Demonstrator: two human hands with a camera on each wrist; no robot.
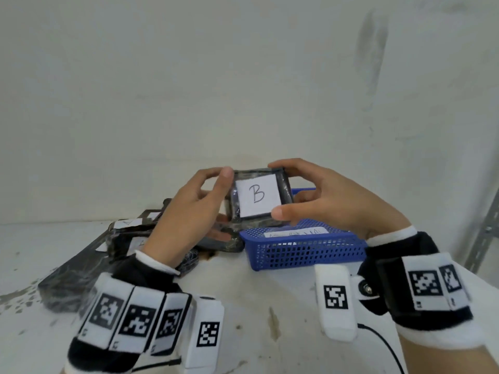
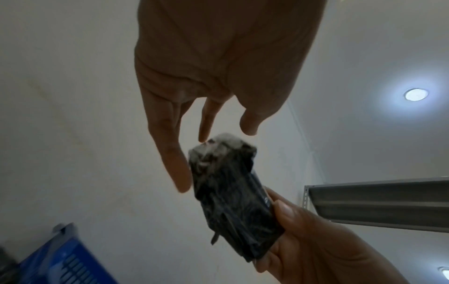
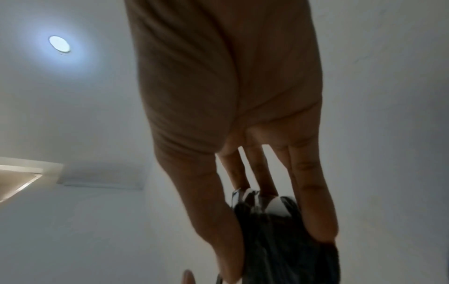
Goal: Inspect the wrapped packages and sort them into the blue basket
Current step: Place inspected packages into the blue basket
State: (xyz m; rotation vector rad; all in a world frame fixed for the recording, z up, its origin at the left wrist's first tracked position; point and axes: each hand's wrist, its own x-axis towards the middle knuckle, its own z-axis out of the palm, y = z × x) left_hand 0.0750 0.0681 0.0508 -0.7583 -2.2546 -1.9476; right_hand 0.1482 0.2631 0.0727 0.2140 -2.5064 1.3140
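Black-wrapped package [image 1: 258,195] — white label marked "B" — between both hands.

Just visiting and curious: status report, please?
Both hands grip the wrapped package labelled B, raised above the blue basket. More wrapped packages left of it. Nothing in the way.

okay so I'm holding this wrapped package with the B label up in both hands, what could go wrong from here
The black film-wrapped package with the white B label is pinched only at its edges by the left hand and right hand, above the tabletop; the glossy film could slip and the package drop.

It hangs near the blue perforated plastic basket, so a fall might land it unsorted.

Loose wrap at its end may snag or peel.
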